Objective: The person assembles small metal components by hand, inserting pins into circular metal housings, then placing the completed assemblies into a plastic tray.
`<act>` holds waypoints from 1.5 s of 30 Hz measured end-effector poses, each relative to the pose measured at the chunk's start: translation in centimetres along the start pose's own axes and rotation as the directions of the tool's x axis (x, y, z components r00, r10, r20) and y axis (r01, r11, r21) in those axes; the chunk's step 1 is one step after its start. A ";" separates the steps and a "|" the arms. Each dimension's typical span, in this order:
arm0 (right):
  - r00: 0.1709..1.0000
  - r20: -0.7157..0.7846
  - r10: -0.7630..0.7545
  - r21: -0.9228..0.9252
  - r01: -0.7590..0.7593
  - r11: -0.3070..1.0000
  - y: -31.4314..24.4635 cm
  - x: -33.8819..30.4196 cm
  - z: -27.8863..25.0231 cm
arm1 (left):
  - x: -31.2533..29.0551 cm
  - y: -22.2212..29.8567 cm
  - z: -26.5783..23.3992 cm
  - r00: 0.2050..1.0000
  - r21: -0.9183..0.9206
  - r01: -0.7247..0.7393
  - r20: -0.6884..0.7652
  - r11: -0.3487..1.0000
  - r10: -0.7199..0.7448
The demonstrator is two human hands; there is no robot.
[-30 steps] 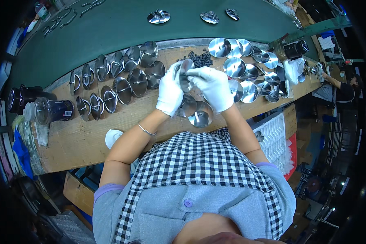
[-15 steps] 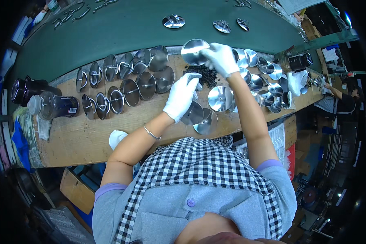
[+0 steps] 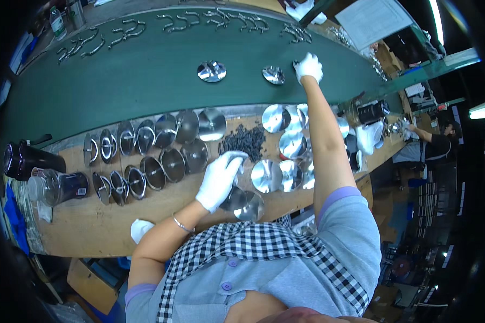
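My left hand (image 3: pixel 221 180), in a white glove, is low over the wooden bench beside a heap of small black pieces (image 3: pixel 243 144). Its fingers are closed, and what they hold is mostly hidden. Just below it lie two overlapping round metal discs (image 3: pixel 249 206). Far out over the green belt (image 3: pixel 161 75), my gloved right hand (image 3: pixel 309 68) is at the rightmost disc there, its fingers closed over it; only a dark edge (image 3: pixel 295 64) shows. Two other shiny discs (image 3: pixel 212 71) with curved pieces on them lie to its left on the belt.
Rows of upright metal discs with crossbars (image 3: pixel 154 173) stand on the bench's left. More discs (image 3: pixel 267 176) lie flat to the right. A dark jug (image 3: pixel 32 161) and clear jar (image 3: pixel 59 187) stand far left. Curved metal handles (image 3: pixel 126 32) line the belt's far side. Another person (image 3: pixel 431 141) works at right.
My right hand has let go of a round disc, now on the bench right of the black pieces, and reached forward to the belt. The left hand stays near the heap. The view has shifted.
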State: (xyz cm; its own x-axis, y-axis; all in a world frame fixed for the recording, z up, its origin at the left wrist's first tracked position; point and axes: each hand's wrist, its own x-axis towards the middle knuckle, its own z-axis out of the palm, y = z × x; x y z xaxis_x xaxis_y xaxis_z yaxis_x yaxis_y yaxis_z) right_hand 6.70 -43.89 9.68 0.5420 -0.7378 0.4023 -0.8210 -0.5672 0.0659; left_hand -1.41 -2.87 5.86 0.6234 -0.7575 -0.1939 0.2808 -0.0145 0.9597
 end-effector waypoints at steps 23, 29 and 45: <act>0.929 0.200 -0.311 0.651 0.111 0.751 4.5 -6.4 -7.3 | 0.2 0.0 -0.8 0.999 -0.034 0.037 -0.017 0.999 -0.038; 0.772 0.325 -0.547 0.885 -0.045 0.463 0.4 -20.5 -15.3 | 0.8 -0.3 -0.2 0.997 -0.235 -0.071 -0.012 0.969 0.070; 0.769 0.463 -0.441 0.885 -0.426 0.185 -0.6 -29.5 -13.6 | 0.1 -0.1 -0.6 0.992 -0.164 -0.096 -0.100 0.982 0.080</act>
State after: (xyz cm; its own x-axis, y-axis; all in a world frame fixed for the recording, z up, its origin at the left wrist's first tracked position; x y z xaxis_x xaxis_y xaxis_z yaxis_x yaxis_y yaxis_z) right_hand -11.27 -16.82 10.18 0.8619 -0.4868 -0.1420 -0.2242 -0.1146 -0.9678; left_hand -0.91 -2.53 5.59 0.7139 -0.6869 -0.1360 0.3355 0.1650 0.9275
